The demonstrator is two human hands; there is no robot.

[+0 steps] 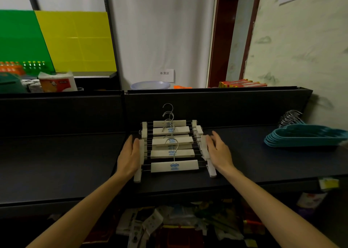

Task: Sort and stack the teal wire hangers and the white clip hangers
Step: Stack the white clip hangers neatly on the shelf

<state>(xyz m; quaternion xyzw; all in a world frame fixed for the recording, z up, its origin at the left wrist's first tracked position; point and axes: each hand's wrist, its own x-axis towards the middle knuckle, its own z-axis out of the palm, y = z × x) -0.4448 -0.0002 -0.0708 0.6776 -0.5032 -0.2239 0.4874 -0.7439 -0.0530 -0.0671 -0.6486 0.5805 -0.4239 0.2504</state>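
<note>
flat, straight fingers [211, 141] of left hand [129, 156] and right hand [219, 153] pressing either side of white clip hangers [174, 148], squaring the stack; teal wire hangers [301, 136] stacked far right of it.

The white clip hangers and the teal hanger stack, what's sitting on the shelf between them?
Apart from the right hand against the white clip hangers, only bare dark shelf reaches the teal hanger stack, in the head view.

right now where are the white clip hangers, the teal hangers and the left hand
white clip hangers [174, 166]: head view, on the nearest hanger's white bar.
teal hangers [301, 139]: head view, on the stack's side edge.
left hand [130, 155]: head view, on the back of the hand.
</note>
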